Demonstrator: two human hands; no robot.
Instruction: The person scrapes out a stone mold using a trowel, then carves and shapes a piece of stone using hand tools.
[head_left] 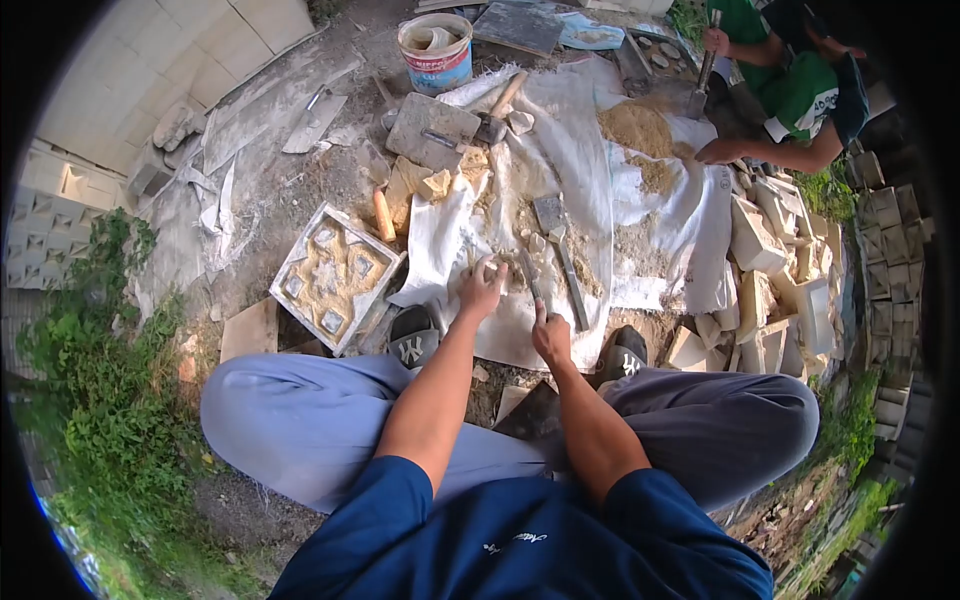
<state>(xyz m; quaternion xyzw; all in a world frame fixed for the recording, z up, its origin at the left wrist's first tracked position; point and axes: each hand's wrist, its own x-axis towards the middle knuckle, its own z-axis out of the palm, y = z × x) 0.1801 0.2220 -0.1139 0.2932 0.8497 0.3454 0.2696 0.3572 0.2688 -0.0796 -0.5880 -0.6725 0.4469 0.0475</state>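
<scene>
My right hand [550,335] is closed round the handle of a slim metal tool [529,268], its narrow end pointing away from me over a dusty white sheet [455,235]. Just to its left, my left hand [482,290] has its fingers curled at a small pale lump, too small to name. Crumbs of sandy material lie around both hands. To the right of my right hand rests a long-handled flat scraper [568,265]. At my left a square frame [335,278] holds a raised pattern with sandy fill.
A bucket [436,70], a hammer [496,122] and a flat board [432,132] lie ahead. An orange-brown handle [383,215] is near the frame. Pale blocks [765,290] are heaped at right. A co-worker in green [800,95] crouches beside a sand pile [638,128], gripping a tool.
</scene>
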